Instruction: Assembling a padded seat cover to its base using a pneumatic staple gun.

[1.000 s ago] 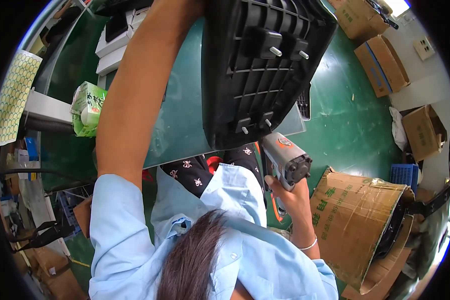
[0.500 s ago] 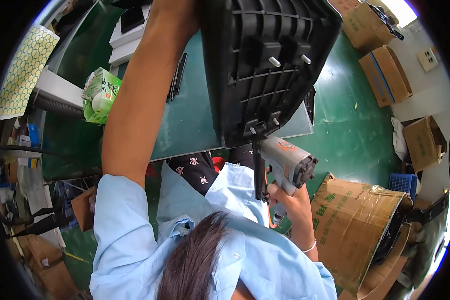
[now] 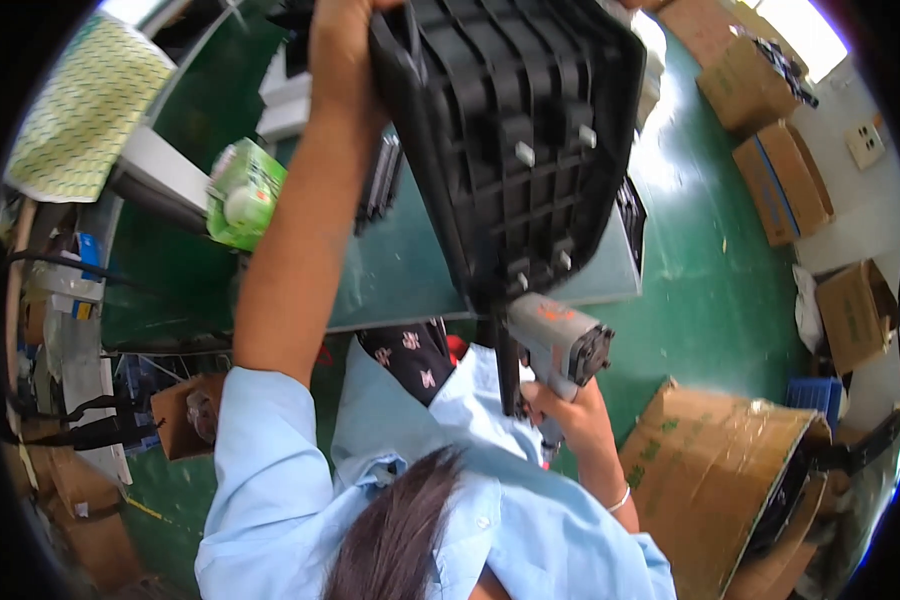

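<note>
A black ribbed plastic panel [image 3: 540, 110] with several pale metal studs hangs tilted above the table. My left hand [image 3: 355, 28] grips its upper left edge, with the fingers partly cut off by the frame's top. In my right hand [image 3: 568, 405] is a grey pneumatic staple gun [image 3: 555, 340], its grip wrapped by closed fingers. The gun's nose is up against the panel's lower edge; whether they touch I cannot tell. Beneath the panel lies the green tabletop [image 3: 400, 285], with a stack of thin black parts [image 3: 380, 180] beside my left forearm.
A green box [image 3: 245, 195] stands left of my forearm. To my right is a large open carton [image 3: 705, 470] with black parts in it. Further cartons [image 3: 782, 185] line the right wall, near a blue crate [image 3: 815, 398]. Dark cables hang at the left.
The panel's top has swung left and more of its upper part shows. My left hand has come further into view. The right hand keeps the staple gun at the panel's lower edge.
</note>
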The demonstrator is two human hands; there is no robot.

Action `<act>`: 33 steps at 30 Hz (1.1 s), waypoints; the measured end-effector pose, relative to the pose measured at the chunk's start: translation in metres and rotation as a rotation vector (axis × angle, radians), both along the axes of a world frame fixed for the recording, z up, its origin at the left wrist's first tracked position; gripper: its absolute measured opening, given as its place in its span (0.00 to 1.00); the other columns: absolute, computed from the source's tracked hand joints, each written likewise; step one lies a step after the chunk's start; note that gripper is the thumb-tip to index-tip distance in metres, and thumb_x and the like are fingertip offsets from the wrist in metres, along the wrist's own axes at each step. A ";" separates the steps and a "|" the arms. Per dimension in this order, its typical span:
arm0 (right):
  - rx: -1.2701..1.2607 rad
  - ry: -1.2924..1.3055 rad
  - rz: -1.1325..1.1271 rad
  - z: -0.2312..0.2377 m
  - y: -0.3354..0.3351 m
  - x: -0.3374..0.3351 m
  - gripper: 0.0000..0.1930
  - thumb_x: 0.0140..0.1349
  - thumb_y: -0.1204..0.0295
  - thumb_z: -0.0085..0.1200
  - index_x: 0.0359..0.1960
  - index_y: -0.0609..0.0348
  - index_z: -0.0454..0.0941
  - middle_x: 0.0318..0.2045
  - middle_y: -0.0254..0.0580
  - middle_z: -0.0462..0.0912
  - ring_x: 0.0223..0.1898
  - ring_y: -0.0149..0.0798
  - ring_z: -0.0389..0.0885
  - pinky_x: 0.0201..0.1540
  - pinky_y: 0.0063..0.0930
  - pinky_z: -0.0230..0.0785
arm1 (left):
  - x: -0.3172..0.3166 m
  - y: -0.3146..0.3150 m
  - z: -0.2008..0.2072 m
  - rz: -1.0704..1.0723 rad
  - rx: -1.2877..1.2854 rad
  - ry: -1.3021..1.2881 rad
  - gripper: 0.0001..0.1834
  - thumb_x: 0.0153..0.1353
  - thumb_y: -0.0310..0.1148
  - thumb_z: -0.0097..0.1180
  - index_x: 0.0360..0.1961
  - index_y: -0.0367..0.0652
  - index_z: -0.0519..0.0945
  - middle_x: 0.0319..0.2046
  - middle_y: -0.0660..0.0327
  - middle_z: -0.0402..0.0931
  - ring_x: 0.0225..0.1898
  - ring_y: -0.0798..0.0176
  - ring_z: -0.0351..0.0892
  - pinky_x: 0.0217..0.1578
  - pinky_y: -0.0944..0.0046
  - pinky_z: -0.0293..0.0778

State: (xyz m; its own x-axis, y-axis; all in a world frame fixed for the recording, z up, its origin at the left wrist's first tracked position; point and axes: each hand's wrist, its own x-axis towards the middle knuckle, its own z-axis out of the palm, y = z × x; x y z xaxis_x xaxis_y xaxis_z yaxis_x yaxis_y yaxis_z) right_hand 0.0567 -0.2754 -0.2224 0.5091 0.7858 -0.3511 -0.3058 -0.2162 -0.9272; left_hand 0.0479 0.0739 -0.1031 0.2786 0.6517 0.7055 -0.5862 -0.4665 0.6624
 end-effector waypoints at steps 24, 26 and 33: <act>-0.499 -1.467 0.064 0.001 0.076 0.088 0.31 0.53 0.60 0.59 0.59 0.53 0.64 0.30 0.48 0.77 0.34 0.50 0.77 0.34 0.43 0.66 | -0.014 0.055 -0.073 -0.165 -0.050 0.911 0.17 0.63 0.34 0.50 0.50 0.36 0.75 0.37 0.65 0.77 0.36 0.75 0.74 0.38 0.74 0.70; -0.447 -1.664 0.106 -0.003 0.087 0.089 0.32 0.51 0.59 0.60 0.58 0.57 0.66 0.31 0.45 0.77 0.39 0.45 0.74 0.38 0.39 0.64 | -0.035 0.020 -0.028 0.050 0.161 0.715 0.16 0.63 0.33 0.51 0.49 0.36 0.75 0.39 0.62 0.78 0.41 0.72 0.76 0.43 0.71 0.71; -0.024 -1.697 0.015 0.041 0.110 0.106 0.19 0.52 0.66 0.58 0.45 0.61 0.75 0.34 0.45 0.77 0.39 0.47 0.73 0.42 0.39 0.63 | -0.131 -0.051 0.076 0.669 0.629 0.072 0.22 0.57 0.25 0.55 0.53 0.34 0.67 0.52 0.51 0.69 0.54 0.57 0.69 0.52 0.62 0.65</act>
